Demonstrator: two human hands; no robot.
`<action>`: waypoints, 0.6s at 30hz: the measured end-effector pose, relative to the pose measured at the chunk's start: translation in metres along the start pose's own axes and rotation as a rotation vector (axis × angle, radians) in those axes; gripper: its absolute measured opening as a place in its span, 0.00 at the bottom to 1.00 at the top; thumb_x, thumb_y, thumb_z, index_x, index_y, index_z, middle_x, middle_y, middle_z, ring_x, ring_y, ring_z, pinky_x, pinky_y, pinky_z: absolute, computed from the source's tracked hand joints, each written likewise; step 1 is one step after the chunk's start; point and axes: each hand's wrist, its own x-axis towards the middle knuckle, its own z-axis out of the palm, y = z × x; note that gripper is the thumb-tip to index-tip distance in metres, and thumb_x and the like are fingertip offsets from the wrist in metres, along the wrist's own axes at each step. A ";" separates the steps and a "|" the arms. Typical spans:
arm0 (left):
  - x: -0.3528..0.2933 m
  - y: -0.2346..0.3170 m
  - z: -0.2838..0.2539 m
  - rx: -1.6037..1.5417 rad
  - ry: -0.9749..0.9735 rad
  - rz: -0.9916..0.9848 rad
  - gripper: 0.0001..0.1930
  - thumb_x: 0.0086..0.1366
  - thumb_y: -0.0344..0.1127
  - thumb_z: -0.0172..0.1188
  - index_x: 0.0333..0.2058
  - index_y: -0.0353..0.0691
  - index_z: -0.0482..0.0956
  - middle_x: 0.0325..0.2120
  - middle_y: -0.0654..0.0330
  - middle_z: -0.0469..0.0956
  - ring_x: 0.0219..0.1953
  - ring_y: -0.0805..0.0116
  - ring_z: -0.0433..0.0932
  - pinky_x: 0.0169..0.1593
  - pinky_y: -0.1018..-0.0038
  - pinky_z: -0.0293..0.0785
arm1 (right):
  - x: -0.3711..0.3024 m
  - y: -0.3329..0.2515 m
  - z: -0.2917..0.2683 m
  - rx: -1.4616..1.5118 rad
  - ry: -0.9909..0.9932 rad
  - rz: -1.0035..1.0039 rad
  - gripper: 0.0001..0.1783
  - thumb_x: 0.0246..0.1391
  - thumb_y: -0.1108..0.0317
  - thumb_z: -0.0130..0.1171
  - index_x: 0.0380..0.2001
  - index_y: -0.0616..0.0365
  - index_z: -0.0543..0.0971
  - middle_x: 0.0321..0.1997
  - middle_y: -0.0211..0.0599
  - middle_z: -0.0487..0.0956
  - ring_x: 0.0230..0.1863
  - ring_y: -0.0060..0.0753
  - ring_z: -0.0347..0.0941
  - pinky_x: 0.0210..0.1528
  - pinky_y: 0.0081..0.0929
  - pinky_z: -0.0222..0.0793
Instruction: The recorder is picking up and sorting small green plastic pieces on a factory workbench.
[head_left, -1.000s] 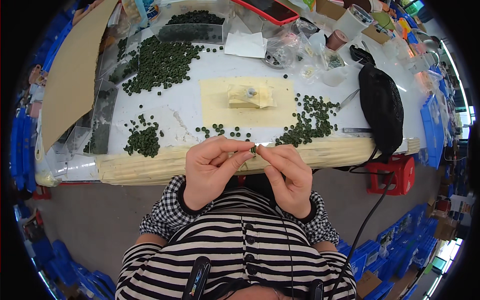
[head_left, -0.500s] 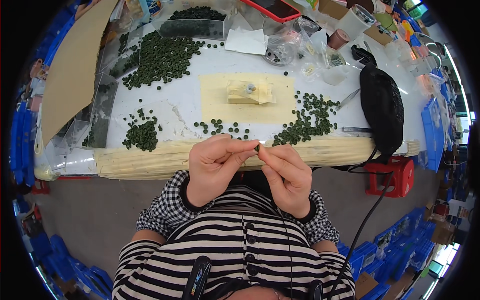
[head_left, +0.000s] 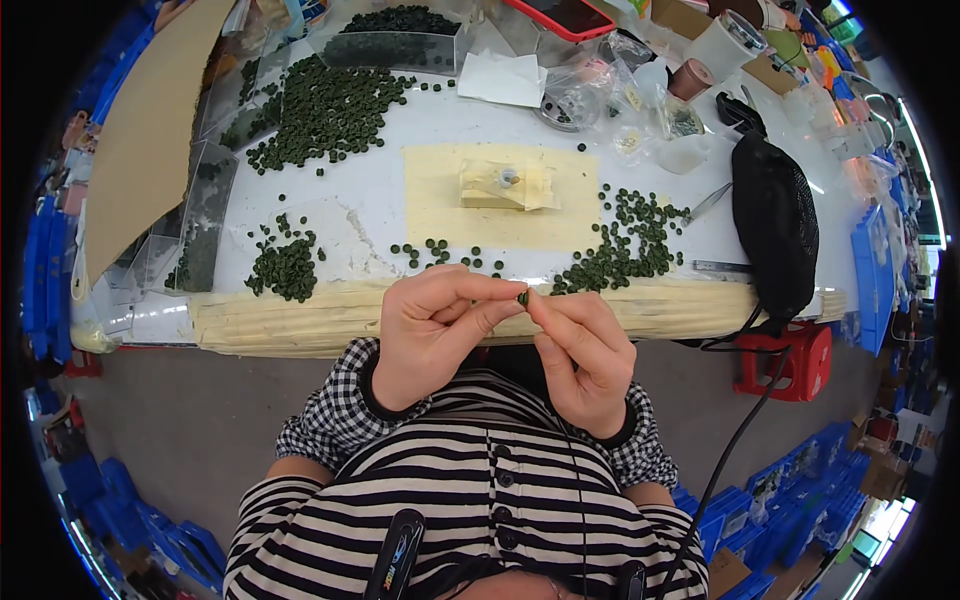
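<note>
A small dark green disc-like piece (head_left: 523, 298) sits at the meeting fingertips of both hands, above the table's near edge. My left hand (head_left: 430, 325) pinches it between thumb and index finger. From the other side, my right hand (head_left: 585, 350) presses its closed fingertips to the piece, which they partly hide. Just beyond the hands, several similar discs (head_left: 436, 247) lie loosely scattered. One small heap (head_left: 283, 268) is to the left, and a wider spread of discs (head_left: 630, 235) is to the right. A tape-wrapped block (head_left: 505, 186) rests on a pale yellow sheet (head_left: 430, 212).
A large pile of discs (head_left: 325, 115) and clear bins (head_left: 205, 215) occupy the far left, beside a cardboard sheet (head_left: 150, 130). Tweezers (head_left: 710, 203), a metal ruler (head_left: 722, 267) and a black mesh bag (head_left: 775, 220) lie right. A red stool (head_left: 790, 360) stands below.
The view has shifted slightly, so the table things appear a little farther right. Both hands keep their pinch; the green piece looks slightly turned between the fingertips.
</note>
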 end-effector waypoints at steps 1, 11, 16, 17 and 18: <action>0.000 0.000 0.000 -0.003 0.002 0.000 0.11 0.56 0.23 0.67 0.39 0.35 0.85 0.13 0.72 0.62 0.18 0.82 0.59 0.23 0.81 0.54 | 0.000 0.000 0.000 -0.011 -0.004 -0.004 0.19 0.48 0.81 0.63 0.47 0.63 0.82 0.38 0.40 0.81 0.33 0.36 0.74 0.35 0.26 0.69; 0.011 -0.001 -0.025 0.287 -0.076 -0.088 0.09 0.57 0.23 0.66 0.38 0.34 0.85 0.15 0.67 0.68 0.18 0.81 0.59 0.23 0.80 0.52 | 0.002 0.018 -0.016 -0.193 0.116 0.147 0.17 0.50 0.82 0.62 0.46 0.64 0.82 0.37 0.42 0.80 0.34 0.36 0.75 0.38 0.25 0.70; 0.011 -0.007 -0.037 0.513 -0.168 -0.082 0.09 0.59 0.23 0.64 0.39 0.32 0.83 0.18 0.64 0.73 0.18 0.82 0.58 0.22 0.80 0.53 | -0.004 0.040 -0.038 -0.314 0.242 0.208 0.12 0.53 0.80 0.61 0.42 0.64 0.82 0.35 0.41 0.79 0.34 0.32 0.74 0.38 0.24 0.70; 0.011 -0.009 -0.035 0.525 -0.161 -0.080 0.09 0.59 0.23 0.64 0.40 0.32 0.83 0.18 0.66 0.72 0.18 0.82 0.58 0.22 0.81 0.52 | -0.003 0.041 -0.038 -0.336 0.236 0.200 0.11 0.53 0.80 0.62 0.41 0.64 0.83 0.34 0.40 0.79 0.34 0.32 0.74 0.38 0.25 0.70; 0.011 -0.009 -0.034 0.536 -0.155 -0.078 0.09 0.60 0.23 0.63 0.40 0.32 0.83 0.17 0.67 0.70 0.18 0.83 0.57 0.22 0.81 0.52 | -0.002 0.041 -0.038 -0.357 0.230 0.192 0.10 0.53 0.79 0.62 0.40 0.64 0.83 0.33 0.40 0.79 0.34 0.33 0.73 0.37 0.25 0.69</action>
